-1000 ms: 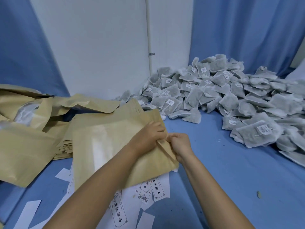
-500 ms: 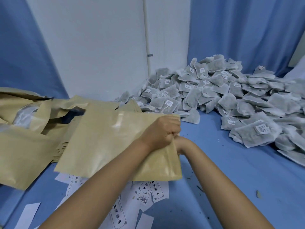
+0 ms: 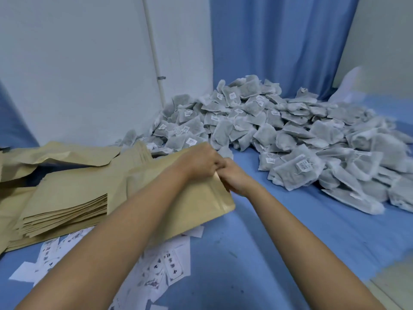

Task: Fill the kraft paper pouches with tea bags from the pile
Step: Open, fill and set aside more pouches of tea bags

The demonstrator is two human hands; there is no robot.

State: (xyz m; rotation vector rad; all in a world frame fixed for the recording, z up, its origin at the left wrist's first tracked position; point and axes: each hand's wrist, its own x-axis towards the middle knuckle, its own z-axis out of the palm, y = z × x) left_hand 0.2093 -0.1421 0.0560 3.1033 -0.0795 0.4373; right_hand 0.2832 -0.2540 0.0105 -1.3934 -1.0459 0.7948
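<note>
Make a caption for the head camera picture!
Left hand and right hand grip a kraft pouch near tea bags.

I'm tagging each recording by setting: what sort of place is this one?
Probably a small, improvised hand-packing workspace. A loose pile of tea bags is heaped on a blue cloth-covered surface, a stack of kraft paper pouches lies to its left, and printed paper labels are scattered in front.
</note>
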